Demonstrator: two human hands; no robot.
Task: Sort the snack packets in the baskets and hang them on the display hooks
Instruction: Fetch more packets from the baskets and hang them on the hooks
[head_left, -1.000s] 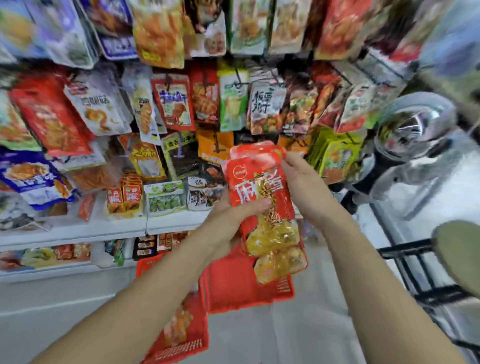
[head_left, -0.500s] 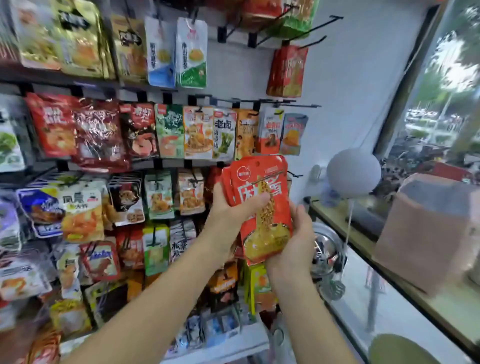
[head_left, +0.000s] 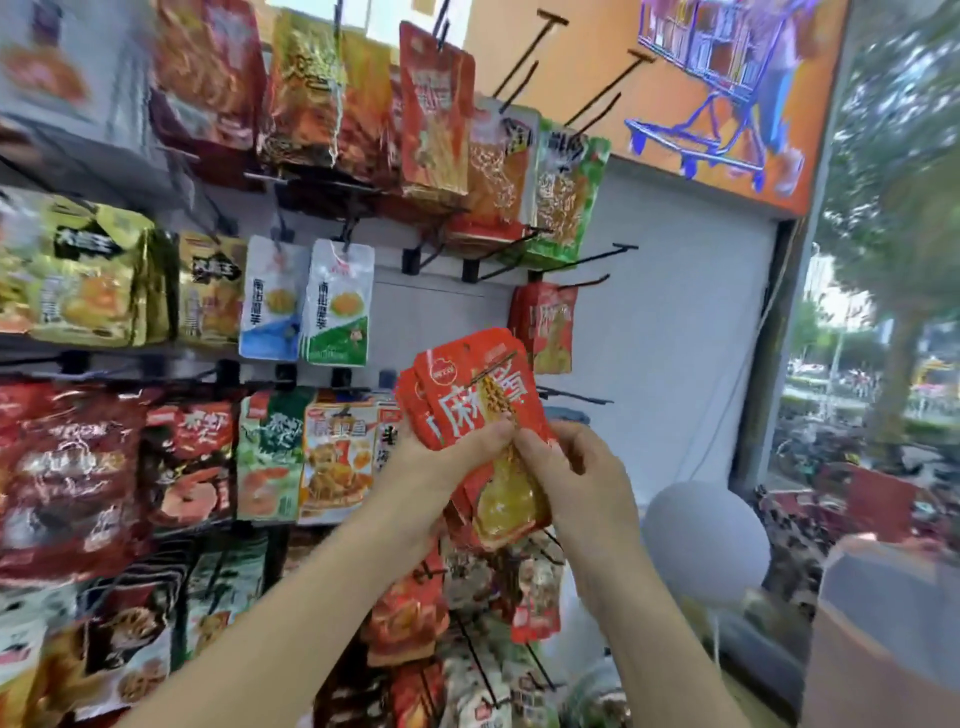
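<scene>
A fanned stack of red snack packets (head_left: 467, 384) with white lettering and a clear yellow window is held up in front of the display wall. My left hand (head_left: 441, 457) grips the stack from the left, thumb across the front. My right hand (head_left: 566, 467) pinches the front packet at its right side. Just above and behind hangs a matching red packet (head_left: 548, 325) on a black hook (head_left: 587, 283). A bare hook (head_left: 576, 397) sticks out to the right of the stack. No basket is in view.
Rows of hanging snack packets (head_left: 311, 301) fill the wall to the left and below. Bare black hooks (head_left: 608, 83) jut out at the upper right. A grey balloon (head_left: 706, 540) and a brown box (head_left: 883, 639) stand at the lower right, beside a window.
The view has swung upward from the baskets and low shelf to the upper hooks. Both hands raised the red packets, and my right hand shifted from behind the stack to pinching the front packet.
</scene>
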